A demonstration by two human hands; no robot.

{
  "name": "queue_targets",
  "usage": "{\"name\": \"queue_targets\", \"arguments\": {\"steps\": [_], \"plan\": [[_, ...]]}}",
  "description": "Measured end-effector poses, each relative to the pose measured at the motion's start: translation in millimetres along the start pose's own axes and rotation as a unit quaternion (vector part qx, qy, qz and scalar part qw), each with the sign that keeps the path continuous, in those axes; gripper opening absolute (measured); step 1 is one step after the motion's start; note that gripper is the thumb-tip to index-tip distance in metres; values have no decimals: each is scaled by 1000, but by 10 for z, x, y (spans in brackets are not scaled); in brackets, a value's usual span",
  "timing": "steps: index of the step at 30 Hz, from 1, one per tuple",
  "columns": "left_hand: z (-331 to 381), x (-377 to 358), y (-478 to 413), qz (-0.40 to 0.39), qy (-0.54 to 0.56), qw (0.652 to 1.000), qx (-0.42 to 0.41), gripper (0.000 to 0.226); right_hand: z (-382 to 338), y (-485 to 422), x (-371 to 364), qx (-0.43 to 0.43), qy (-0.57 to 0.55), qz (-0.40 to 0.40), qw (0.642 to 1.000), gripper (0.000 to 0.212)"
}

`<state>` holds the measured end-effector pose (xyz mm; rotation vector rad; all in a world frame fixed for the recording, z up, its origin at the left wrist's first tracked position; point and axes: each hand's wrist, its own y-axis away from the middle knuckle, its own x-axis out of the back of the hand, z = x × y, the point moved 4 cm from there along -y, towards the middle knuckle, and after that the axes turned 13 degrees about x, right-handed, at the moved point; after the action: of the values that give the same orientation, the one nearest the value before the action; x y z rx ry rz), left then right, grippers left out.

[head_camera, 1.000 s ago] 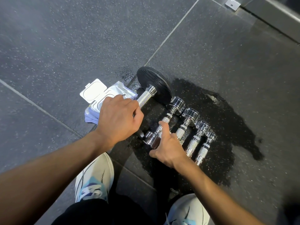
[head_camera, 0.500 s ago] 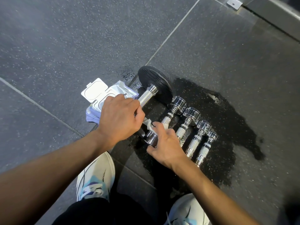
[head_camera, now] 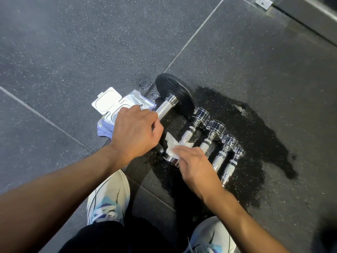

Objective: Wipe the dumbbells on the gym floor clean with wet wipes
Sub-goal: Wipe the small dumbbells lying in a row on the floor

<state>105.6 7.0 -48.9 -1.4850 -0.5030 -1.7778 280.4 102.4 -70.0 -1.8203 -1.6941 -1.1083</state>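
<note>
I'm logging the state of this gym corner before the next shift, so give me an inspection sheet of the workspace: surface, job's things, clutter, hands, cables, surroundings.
Surface: dark speckled rubber floor tiles with a wet patch spreading under and to the right of the dumbbells.
Job's things: large black-plate dumbbell; four small chrome dumbbells lying side by side; white wet wipe; wipes pack with its lid flipped open.
Clutter: nothing seen.
Hands: left hand closed around the large dumbbell's knurled handle; right hand pressing the wipe onto the near end of the leftmost chrome dumbbell.
Cables: nothing seen.
Surroundings: two white shoes at the bottom; metal bracket at the top right edge.
</note>
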Motion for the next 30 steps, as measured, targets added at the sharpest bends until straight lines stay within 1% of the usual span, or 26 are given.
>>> {"name": "queue_targets", "arguments": {"steps": [3, 6, 8, 11, 13, 14, 16, 17, 18, 20, 22, 23, 24, 26, 27, 28, 30], "plan": [[3, 3, -6, 1, 0, 1000, 0, 33, -22, 137, -177, 90, 64, 13, 994, 33], [1, 1, -7, 2, -4, 1000, 0, 33, -60, 220, -274, 152, 94, -9, 984, 42], [2, 4, -4, 1, -4, 1000, -1, 33, 32, 162, -236, 155, 81, 14, 984, 42], [1, -1, -6, -3, -4, 1000, 0, 35, 160, 44, -123, 103, 52, 71, 991, 36], [0, 2, -7, -2, -3, 1000, 1, 35, 122, 62, -147, 88, 58, 52, 993, 37], [-1, 2, -8, -2, -5, 1000, 0, 35, 76, 103, -182, 95, 65, 28, 993, 39], [-8, -3, -10, -2, -4, 1000, -2, 35, -19, 191, -224, 136, 74, -11, 988, 44], [-9, -4, -11, 0, -2, 1000, -3, 34, -43, 218, -221, 154, 83, -11, 984, 44], [-8, -4, -11, 3, -2, 1000, -2, 32, -20, 231, -221, 163, 96, 5, 982, 41], [-3, -6, -11, 6, -5, 1000, -3, 30, 41, 216, -181, 135, 109, 79, 982, 32], [1, -9, -8, 7, -5, 1000, -5, 30, 94, 201, -123, 73, 44, 155, 984, 28], [1, -8, -7, 8, -3, 1000, -5, 31, 118, 195, -100, 41, 14, 175, 984, 32], [1, -3, -6, 7, 0, 1000, -4, 31, 120, 183, -55, 5, 16, 178, 984, 32], [-3, -6, -4, 5, 3, 1000, -2, 32, 179, 137, -23, -70, 36, 116, 990, 21], [-4, -5, -2, 5, 3, 1000, -1, 33, 226, 98, -21, -99, 18, 74, 992, 19], [-1, 0, -2, 5, 2, 1000, -1, 33, 270, 64, -29, -124, -9, 34, 992, 20], [7, 8, -4, 6, 0, 1000, -2, 32, 318, -22, -55, -156, -45, -20, 987, 23]]}}
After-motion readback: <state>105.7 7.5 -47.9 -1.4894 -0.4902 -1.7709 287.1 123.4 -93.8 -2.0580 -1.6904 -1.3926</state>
